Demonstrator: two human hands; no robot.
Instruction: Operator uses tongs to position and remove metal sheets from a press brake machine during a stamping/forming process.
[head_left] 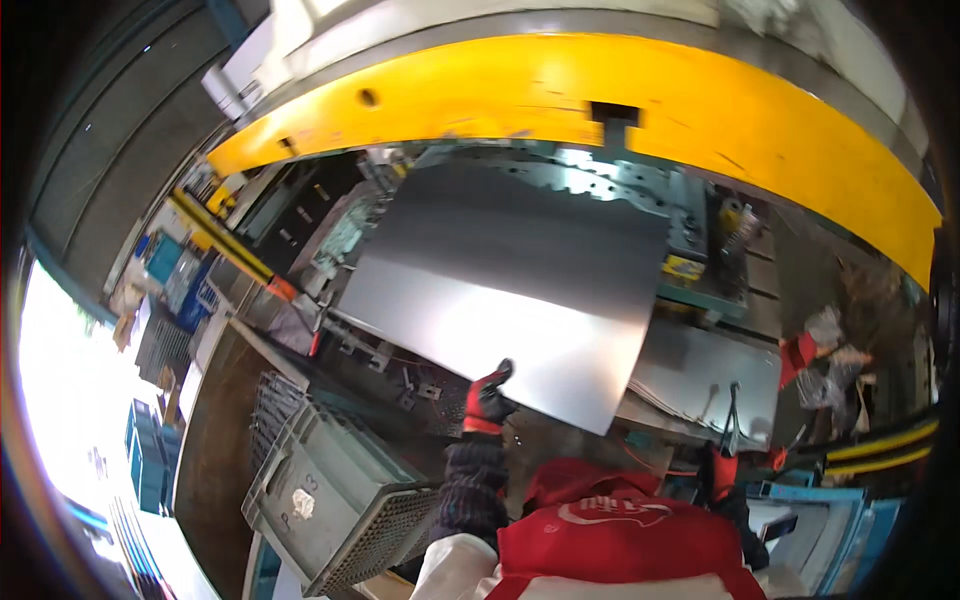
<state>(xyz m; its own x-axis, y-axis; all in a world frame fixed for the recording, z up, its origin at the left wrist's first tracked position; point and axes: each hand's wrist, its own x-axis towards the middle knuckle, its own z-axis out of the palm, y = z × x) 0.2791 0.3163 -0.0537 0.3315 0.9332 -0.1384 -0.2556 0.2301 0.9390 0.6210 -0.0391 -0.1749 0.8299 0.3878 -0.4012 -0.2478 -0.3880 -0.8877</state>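
Metal sheet: a large, flat, grey metal sheet, shiny with a bright glare across its lower half, held up and tilted in front of the person, reaching away from the left hand into the mouth of the machine.
Left hand: the left hand, in a red and black glove, is closed on the sheet's near edge, thumb over the top face; a dark knitted sleeve runs down from it to the lower edge of the view.
Right hand: the right hand, also in a red glove, is low and to the right, at a thin dark tool that stands up from it; whether it grips the tool cannot be told.
Stack: just beyond the right hand, under the held sheet's right corner, a stack of similar grey sheets lies flat.
Machine: past both hands, a big press with a curved yellow guard across the top and a green-grey bed with holes behind the sheet.
Crate: below and left of the left hand, a grey plastic crate with slatted sides.
Floor: a brown floor left of the crate, with blue crates further left in strong daylight.
Other person: far right of the right hand, a second gloved hand in red by crumpled wrapping.
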